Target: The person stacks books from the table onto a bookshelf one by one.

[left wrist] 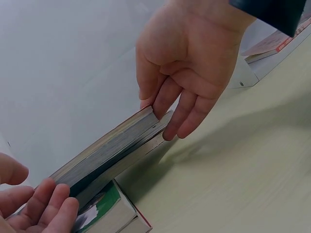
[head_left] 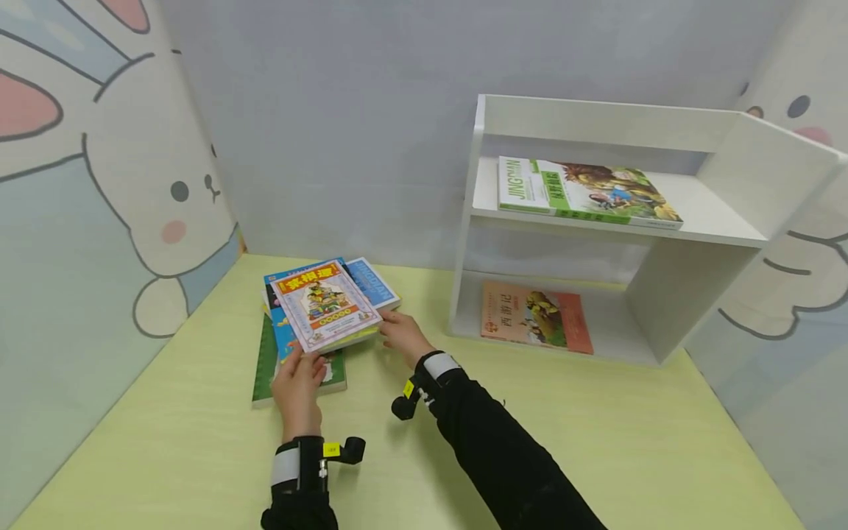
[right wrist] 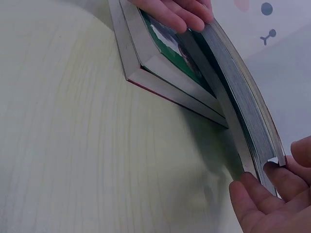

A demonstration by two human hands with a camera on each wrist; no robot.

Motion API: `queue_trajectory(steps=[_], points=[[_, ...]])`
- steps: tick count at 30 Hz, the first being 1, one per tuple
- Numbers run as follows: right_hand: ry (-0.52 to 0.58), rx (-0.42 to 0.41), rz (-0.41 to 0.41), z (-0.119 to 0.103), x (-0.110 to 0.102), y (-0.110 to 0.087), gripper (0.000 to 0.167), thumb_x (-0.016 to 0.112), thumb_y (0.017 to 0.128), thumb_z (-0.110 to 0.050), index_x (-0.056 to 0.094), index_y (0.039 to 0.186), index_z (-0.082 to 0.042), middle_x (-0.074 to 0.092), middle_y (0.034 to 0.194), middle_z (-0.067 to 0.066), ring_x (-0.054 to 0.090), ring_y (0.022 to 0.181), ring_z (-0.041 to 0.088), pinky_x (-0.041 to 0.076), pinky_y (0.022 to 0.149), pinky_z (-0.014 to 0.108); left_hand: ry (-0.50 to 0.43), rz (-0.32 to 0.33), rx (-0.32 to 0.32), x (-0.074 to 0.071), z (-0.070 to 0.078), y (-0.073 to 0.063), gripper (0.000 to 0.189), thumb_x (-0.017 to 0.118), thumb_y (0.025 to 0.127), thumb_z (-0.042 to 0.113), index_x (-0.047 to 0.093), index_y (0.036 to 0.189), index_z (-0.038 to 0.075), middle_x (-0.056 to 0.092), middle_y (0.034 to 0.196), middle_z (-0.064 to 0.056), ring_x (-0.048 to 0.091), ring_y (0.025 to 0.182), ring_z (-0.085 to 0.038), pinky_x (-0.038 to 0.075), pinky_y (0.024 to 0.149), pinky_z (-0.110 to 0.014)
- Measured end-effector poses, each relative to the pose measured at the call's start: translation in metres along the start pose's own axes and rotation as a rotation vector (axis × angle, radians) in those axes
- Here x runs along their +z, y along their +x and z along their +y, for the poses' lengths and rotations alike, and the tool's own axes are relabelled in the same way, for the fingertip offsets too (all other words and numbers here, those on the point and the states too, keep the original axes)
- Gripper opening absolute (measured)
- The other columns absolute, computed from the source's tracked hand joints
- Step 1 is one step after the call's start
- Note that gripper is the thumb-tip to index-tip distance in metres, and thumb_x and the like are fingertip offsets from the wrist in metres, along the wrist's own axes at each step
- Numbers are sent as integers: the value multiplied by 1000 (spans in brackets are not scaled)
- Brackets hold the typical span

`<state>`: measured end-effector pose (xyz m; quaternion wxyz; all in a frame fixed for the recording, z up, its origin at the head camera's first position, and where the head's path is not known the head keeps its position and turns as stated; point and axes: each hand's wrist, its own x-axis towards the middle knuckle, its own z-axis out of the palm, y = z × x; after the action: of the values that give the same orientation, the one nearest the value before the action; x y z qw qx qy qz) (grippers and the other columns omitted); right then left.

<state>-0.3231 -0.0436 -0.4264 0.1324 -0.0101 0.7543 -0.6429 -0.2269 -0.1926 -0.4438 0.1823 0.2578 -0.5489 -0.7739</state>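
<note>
A white-framed book with a yellow title on red (head_left: 324, 304) lies on top of a blue book (head_left: 282, 324), in a loose pile. Both hands are at its edges. My left hand (head_left: 298, 386) holds the near left edge, fingers along the page side and thumb apart from them in the left wrist view. My right hand (head_left: 405, 337) grips the right corner, fingertips at the lower edges. In the right wrist view, the held books (right wrist: 243, 111) are tilted, their right end raised above the table. A green book (head_left: 266, 368) lies underneath at the left.
Another blue book (head_left: 372, 283) shows behind the pile. A white two-tier shelf (head_left: 702, 287) stands at the right, with a green-and-white book (head_left: 583, 193) on its upper board and an orange book (head_left: 535, 316) on its lower one. Walls bound the yellow table (head_left: 411, 471).
</note>
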Motion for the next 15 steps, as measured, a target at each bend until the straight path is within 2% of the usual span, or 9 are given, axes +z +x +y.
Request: queue_trajectory(steps=[5, 10, 15], points=[[-43, -6, 10, 0, -1, -2, 42, 49, 98, -12, 53, 140, -11, 56, 137, 8, 53, 121, 27, 48, 95, 44, 9, -15, 8, 1, -1, -1, 45, 52, 100, 10, 45, 144, 2, 56, 125, -24, 63, 94, -15, 53, 83, -21], [-41, -12, 13, 2, -4, -7, 43, 52, 96, -12, 54, 139, -9, 58, 135, 10, 55, 119, 27, 50, 93, 42, 18, -36, 3, 0, -2, -4, 45, 50, 101, 10, 44, 143, -1, 56, 125, -23, 60, 101, -20, 53, 86, -23], [-9, 13, 2, 5, -8, -13, 39, 53, 98, -17, 57, 136, -6, 58, 134, 12, 56, 120, 29, 51, 94, 41, -2, -52, 13, -3, -3, -8, 44, 50, 100, 7, 44, 142, -5, 55, 123, -27, 63, 94, -15, 53, 86, -24]])
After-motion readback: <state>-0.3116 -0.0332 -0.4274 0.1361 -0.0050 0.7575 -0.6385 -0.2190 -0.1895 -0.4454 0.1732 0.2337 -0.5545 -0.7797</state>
